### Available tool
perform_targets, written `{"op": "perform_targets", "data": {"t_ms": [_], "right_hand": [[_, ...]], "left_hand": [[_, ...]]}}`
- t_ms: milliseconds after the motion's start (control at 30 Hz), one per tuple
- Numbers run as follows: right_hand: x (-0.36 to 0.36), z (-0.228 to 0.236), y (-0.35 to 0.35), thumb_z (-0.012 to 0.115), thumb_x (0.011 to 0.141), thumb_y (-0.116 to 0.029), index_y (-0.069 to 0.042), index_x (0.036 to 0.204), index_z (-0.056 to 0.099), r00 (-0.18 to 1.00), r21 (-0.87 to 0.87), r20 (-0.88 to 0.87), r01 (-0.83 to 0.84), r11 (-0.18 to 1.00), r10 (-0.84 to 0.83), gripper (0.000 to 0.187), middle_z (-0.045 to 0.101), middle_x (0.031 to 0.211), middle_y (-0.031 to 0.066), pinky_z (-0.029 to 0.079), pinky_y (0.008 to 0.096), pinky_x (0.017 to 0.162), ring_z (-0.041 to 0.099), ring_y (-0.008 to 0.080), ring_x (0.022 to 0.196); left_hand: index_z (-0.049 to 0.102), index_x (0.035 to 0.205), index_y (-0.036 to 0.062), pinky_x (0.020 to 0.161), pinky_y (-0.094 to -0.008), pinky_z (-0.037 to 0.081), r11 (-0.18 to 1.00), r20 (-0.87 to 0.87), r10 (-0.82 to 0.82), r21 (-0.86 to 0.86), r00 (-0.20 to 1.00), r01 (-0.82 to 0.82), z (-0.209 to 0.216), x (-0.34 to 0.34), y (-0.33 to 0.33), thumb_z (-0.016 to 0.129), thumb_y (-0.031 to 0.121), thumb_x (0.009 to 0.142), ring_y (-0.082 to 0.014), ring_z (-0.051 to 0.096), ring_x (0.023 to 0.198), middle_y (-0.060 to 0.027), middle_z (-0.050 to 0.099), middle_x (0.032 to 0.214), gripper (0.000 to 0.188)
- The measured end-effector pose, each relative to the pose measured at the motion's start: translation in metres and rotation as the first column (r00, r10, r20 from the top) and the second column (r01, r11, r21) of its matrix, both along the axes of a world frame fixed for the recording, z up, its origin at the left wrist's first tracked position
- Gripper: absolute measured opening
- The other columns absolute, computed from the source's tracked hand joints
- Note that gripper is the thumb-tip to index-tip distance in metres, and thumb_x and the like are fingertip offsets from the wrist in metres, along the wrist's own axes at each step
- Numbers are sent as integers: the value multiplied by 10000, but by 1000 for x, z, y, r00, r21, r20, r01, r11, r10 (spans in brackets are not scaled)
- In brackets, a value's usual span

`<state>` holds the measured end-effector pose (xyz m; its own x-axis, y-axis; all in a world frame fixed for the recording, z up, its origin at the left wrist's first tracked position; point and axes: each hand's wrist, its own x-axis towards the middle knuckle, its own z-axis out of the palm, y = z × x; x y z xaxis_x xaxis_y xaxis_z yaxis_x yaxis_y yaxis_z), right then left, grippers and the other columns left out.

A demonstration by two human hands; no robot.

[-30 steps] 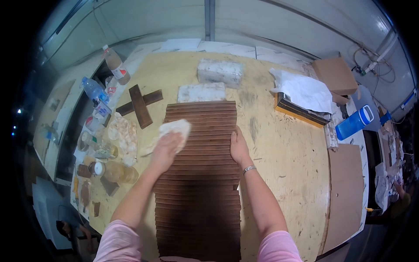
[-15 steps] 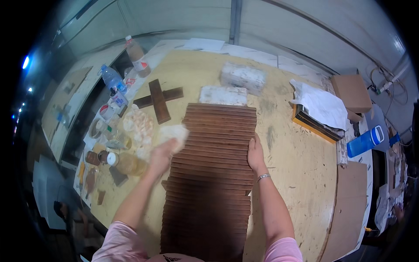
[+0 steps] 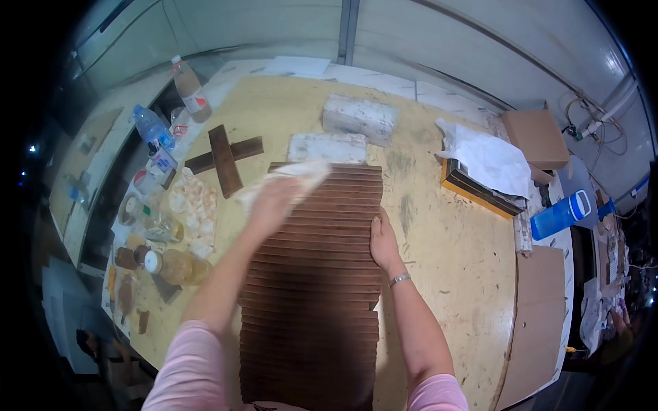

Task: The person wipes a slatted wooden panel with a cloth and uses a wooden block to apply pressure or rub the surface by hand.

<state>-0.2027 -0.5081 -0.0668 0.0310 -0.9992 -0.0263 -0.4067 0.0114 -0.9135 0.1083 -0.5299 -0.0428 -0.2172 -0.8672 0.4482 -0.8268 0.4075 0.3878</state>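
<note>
A long row of dark brown wooden strips (image 3: 312,264) lies side by side in front of me, its lower part in shadow. My left hand (image 3: 274,202) is closed on a white cloth (image 3: 308,177), which is smeared by motion over the row's far left corner. Against the row's right edge rests my right hand (image 3: 384,241), fingers stretched along the strip ends, with a bracelet on the wrist. Two loose brown strips (image 3: 225,161) lie crossed beyond my left hand. Past the far end sit two whitish wrapped blocks (image 3: 327,148), one behind the other.
On the left stand a jar of yellowish liquid (image 3: 177,267), a crumpled stained cloth (image 3: 194,205) and several bottles (image 3: 190,92). Toward the right are a black-and-orange box (image 3: 480,186) under white paper, a blue bottle (image 3: 558,216), a cardboard box (image 3: 537,139) and a cardboard sheet (image 3: 534,322).
My left hand has moved with the white cloth from beside the row's left edge, away from me and to the right, onto the far strips. My right hand keeps its place on the right edge.
</note>
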Motion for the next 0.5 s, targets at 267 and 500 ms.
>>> {"op": "perform_targets", "data": {"t_ms": [267,500], "right_hand": [[-11,20,-74,477,1048,-236,40,1524,357,951,-307,-301,-31,951,-66,563,278,1616,296,269,452,1230,306,440,1485],[22,12,-99,446,1057,-265,-73,1527,380,942,-223,-336,-62,973,-17,512,342,1587,235,440,470,1104,466,440,1364]], "left_hand": [[650,1284,-2,1064,-426,469,997,-275,70,29,959,-65,47,-48,-51,522,109,988,-372,631,1207,-227,688,1238,341],[635,1368,81,1176,-465,364,997,148,-76,43,986,71,10,-60,-61,558,79,940,-346,461,1422,-139,575,1462,435]]}}
